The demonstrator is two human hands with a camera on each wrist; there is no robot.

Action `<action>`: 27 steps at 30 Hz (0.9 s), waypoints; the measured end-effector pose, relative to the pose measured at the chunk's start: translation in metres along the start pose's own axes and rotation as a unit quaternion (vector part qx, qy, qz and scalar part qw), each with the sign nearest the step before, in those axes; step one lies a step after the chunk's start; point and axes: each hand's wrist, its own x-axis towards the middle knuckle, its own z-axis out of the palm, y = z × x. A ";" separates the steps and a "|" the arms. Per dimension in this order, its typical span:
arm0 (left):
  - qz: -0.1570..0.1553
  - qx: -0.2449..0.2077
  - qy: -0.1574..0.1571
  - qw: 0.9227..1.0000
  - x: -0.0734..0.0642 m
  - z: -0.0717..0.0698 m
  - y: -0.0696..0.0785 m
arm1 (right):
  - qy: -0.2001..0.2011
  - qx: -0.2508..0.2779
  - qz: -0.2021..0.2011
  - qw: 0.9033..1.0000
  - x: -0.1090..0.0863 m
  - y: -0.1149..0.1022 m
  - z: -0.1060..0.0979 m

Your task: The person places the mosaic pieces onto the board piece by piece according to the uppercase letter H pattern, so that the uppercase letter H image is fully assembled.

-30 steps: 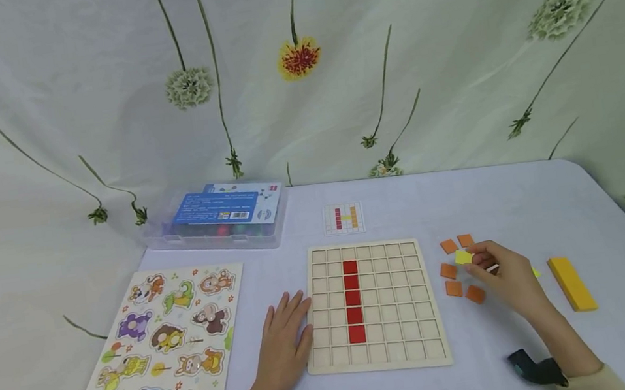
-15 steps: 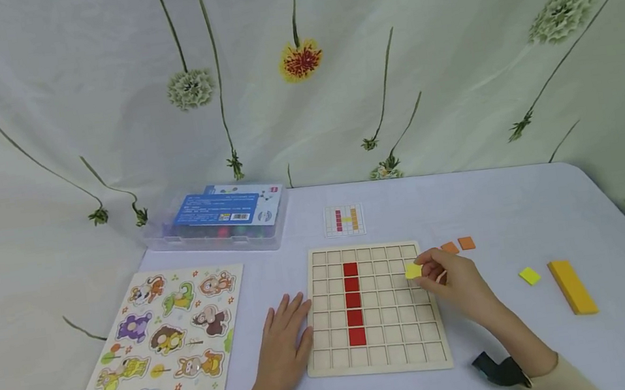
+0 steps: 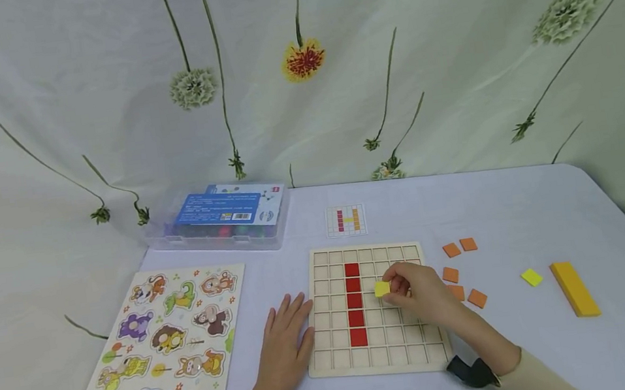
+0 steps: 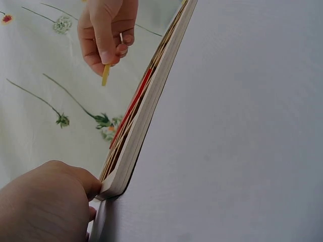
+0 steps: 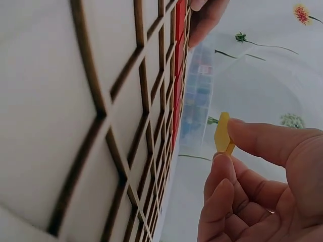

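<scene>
Over the grid board (image 3: 377,336), right of its column of red tiles (image 3: 354,300), a yellow tile (image 3: 381,288) is raised clear of the surface. Right hand (image 3: 417,292) pinches it, thumb against fingers. Left hand (image 3: 286,340) lies across the red column from it, fingers extended, touching the board's left edge, grasping nothing. Orange tiles (image 3: 450,274) right of board; farther right on the bench (image 3: 527,206), a second yellow square (image 3: 531,277) near a yellow block (image 3: 575,289). Pattern card (image 3: 346,221) behind.

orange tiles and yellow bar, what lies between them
One loose yellow tile lies there, nearer the yellow bar; the head view shows this.
</scene>
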 end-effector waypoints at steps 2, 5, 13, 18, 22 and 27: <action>0.004 0.003 0.003 1.000 0.000 0.000 0.000 | -0.013 -0.003 0.000 1.000 0.002 -0.001 0.004; -0.001 -0.002 -0.003 1.000 -0.001 0.000 0.001 | -0.031 -0.013 0.002 0.999 0.005 -0.001 0.009; -0.009 -0.004 -0.012 1.000 0.000 0.000 0.000 | -0.059 -0.036 0.028 0.997 0.011 -0.003 0.014; -0.005 0.000 -0.005 1.000 0.000 0.001 0.000 | -0.066 -0.049 0.035 0.996 0.015 -0.003 0.016; -0.007 0.000 -0.005 1.000 -0.001 0.001 0.000 | -0.073 -0.052 0.034 0.995 0.017 -0.004 0.016; -0.007 0.000 -0.008 1.000 -0.001 0.001 -0.001 | -0.082 -0.051 0.030 0.995 0.018 -0.003 0.018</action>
